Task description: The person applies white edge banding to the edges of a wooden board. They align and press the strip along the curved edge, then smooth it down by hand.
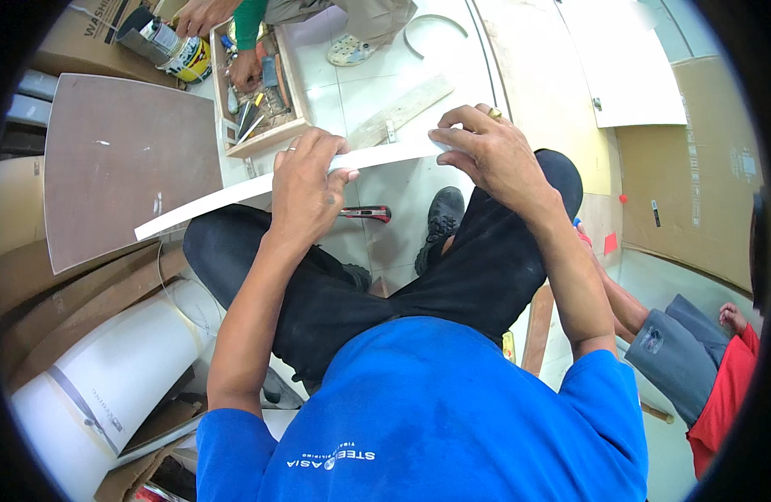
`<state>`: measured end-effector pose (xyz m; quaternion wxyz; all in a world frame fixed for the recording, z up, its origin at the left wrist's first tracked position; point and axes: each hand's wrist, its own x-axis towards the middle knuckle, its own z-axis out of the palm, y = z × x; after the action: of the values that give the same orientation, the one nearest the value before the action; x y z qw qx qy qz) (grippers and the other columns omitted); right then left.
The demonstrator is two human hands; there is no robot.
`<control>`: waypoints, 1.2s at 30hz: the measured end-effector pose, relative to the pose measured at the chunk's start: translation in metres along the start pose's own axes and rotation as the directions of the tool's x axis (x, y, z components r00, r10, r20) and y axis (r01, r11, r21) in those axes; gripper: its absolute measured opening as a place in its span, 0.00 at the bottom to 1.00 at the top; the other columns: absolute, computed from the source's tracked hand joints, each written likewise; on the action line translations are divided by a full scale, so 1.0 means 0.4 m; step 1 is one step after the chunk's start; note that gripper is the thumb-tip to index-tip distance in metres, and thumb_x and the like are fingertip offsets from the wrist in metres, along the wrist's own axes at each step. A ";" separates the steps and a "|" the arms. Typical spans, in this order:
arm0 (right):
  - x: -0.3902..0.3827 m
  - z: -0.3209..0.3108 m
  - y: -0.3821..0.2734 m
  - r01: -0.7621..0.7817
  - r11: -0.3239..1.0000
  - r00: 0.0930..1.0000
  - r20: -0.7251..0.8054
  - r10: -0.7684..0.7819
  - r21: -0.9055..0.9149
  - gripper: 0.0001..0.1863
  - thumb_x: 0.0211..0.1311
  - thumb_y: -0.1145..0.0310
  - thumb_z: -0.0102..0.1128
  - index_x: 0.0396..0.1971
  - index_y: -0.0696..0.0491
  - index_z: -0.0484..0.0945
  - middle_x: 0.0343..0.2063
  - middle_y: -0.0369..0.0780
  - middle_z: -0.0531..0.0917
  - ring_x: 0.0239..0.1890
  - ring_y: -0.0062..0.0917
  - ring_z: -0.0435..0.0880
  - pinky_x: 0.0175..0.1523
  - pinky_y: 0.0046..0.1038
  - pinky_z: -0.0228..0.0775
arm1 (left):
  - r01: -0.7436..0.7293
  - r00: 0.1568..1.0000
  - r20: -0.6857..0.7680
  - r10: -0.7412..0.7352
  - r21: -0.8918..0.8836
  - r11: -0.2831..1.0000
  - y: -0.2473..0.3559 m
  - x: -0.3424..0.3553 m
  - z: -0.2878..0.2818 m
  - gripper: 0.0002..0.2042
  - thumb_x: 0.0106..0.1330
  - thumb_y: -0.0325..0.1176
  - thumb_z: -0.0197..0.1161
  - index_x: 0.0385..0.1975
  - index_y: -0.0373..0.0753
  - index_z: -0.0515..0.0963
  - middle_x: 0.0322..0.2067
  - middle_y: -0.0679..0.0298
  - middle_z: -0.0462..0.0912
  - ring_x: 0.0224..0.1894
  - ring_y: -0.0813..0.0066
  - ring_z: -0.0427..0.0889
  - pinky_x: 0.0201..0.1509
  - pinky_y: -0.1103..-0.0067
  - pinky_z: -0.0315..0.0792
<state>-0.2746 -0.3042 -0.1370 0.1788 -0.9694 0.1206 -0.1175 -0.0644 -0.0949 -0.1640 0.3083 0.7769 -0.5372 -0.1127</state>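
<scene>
In the head view, the long white strip (387, 155) lay on the wearer's side of the open wooden toolbox (267, 140), slanting across above the thighs. The left hand (308, 184), just nearer the wearer than the toolbox, gripped the strip, its thumb on the near side and its fingers over the far side. The right hand (490, 155), well to the right of the toolbox, had its thumb and bent fingers closed on the strip's right end. A red-and-black utility knife (366, 214) lay to the toolbox's near right. A wooden board (402, 109) lay to its right, a brown panel (135, 159) to its left. A co-worker's hand (246, 71) reached inside the toolbox; whether it grasped anything could not be told.
</scene>
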 end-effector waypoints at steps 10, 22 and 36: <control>-0.015 0.054 0.016 -0.004 1.000 0.998 -0.060 0.003 -0.018 0.16 0.55 0.69 0.78 0.44 0.53 0.90 0.48 0.42 0.86 0.53 0.40 0.86 0.56 0.42 0.80 | -0.030 0.998 0.060 0.021 0.143 0.989 -0.018 -0.017 0.001 0.16 0.62 0.26 0.71 0.50 0.38 0.80 0.47 0.54 0.80 0.56 0.48 0.79 0.62 0.57 0.66; 0.021 0.166 0.087 0.046 0.992 0.982 -0.178 -0.067 -0.120 0.07 0.51 0.61 0.70 0.28 0.47 0.87 0.46 0.39 0.79 0.51 0.37 0.81 0.56 0.39 0.75 | -0.518 0.849 0.099 0.519 -0.039 0.854 -0.134 0.048 0.090 0.12 0.77 0.29 0.63 0.57 0.38 0.83 0.58 0.43 0.82 0.55 0.38 0.83 0.60 0.56 0.78; 0.013 0.168 0.095 -0.056 0.994 0.998 -0.048 0.052 -0.098 0.18 0.50 0.63 0.78 0.43 0.49 0.92 0.62 0.45 0.80 0.67 0.43 0.79 0.70 0.43 0.73 | -0.442 0.868 0.148 0.473 -0.200 0.874 -0.176 0.102 0.093 0.22 0.52 0.20 0.69 0.50 0.31 0.80 0.47 0.42 0.81 0.51 0.38 0.81 0.54 0.53 0.74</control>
<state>-0.2587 -0.3190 -0.2114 0.1308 -0.9705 0.1565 -0.1285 -0.0130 -0.1287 -0.2290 0.3339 0.5851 -0.7230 -0.1535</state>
